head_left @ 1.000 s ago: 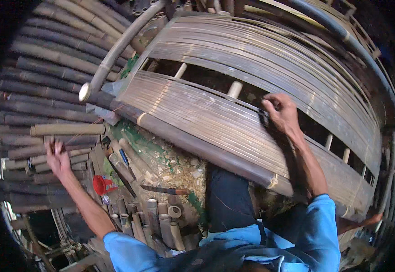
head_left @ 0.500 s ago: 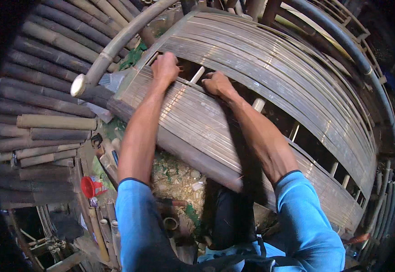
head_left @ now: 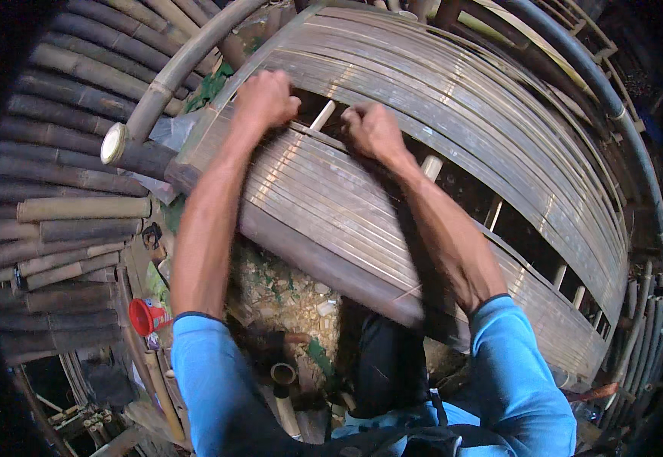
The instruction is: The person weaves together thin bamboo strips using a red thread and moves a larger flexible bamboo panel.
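Note:
A large slatted bamboo panel [head_left: 331, 183] lies slantwise before me, its narrow strips parted by a long dark gap. Over the upper left end of this gap is my left hand [head_left: 268, 99], its fingers curled in and slightly blurred. My right hand [head_left: 373, 133] is closed too, a little to the right over the same gap. Whatever either hand holds, if anything, is hidden by the fingers. Between them a pale crosspiece [head_left: 322, 116] bridges the gap; a thicker one [head_left: 432, 167] shows beside my right forearm.
Dark bamboo poles [head_left: 80, 145] are stacked at the left. A thick curved pole [head_left: 171, 76] sticks out towards the panel's left end, and a bent pipe-like rail [head_left: 617, 114] curves round the right. A red plastic container [head_left: 147, 316] and scrap-strewn ground [head_left: 293, 293] lie below.
Both hands look larger and apparently higher over the gap. My left hand has shifted left, my right hand slightly right, and they are wider apart. The view has shifted slightly.

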Demonstrator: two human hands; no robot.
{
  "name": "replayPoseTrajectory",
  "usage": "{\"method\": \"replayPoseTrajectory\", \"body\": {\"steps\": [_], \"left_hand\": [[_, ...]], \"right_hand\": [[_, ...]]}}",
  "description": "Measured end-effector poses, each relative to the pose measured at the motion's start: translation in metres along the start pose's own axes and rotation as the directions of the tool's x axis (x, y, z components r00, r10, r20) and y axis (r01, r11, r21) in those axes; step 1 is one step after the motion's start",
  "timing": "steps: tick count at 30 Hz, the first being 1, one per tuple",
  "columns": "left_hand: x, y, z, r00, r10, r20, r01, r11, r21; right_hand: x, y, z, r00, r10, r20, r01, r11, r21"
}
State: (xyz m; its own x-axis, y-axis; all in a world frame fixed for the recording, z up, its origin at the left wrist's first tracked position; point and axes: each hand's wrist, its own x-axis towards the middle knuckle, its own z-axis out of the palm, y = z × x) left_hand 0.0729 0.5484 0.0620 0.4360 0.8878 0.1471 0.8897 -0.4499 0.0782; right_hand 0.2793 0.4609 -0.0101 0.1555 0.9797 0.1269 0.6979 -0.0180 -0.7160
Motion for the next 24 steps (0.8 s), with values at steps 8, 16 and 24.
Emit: {"method": "replayPoseTrajectory", "body": {"steps": [8, 16, 24], "left_hand": [[-0.039, 0.034, -0.02, 0.929, 0.202, 0.309, 0.333, -0.101, -0.937], [-0.1, -0.004, -0.011, 0.976, -0.218, -0.021, 0.083, 0.455, -0.886], [-0.198, -0.113, -0.063, 0.871, -0.484, 0.08, -0.055, -0.259, -0.964]], "right_hand": [[-0.041, -0.061, -0.101, 0.985, -0.169, -0.021, 0.169, 0.959, 0.228], [-0.048, -0.026, -0.093, 0.98, -0.197, 0.027, 0.192, 0.972, 0.134], [-0.074, 0.031, -0.05, 0.922, 0.223, 0.316, -0.25, 0.967, 0.05]]}}
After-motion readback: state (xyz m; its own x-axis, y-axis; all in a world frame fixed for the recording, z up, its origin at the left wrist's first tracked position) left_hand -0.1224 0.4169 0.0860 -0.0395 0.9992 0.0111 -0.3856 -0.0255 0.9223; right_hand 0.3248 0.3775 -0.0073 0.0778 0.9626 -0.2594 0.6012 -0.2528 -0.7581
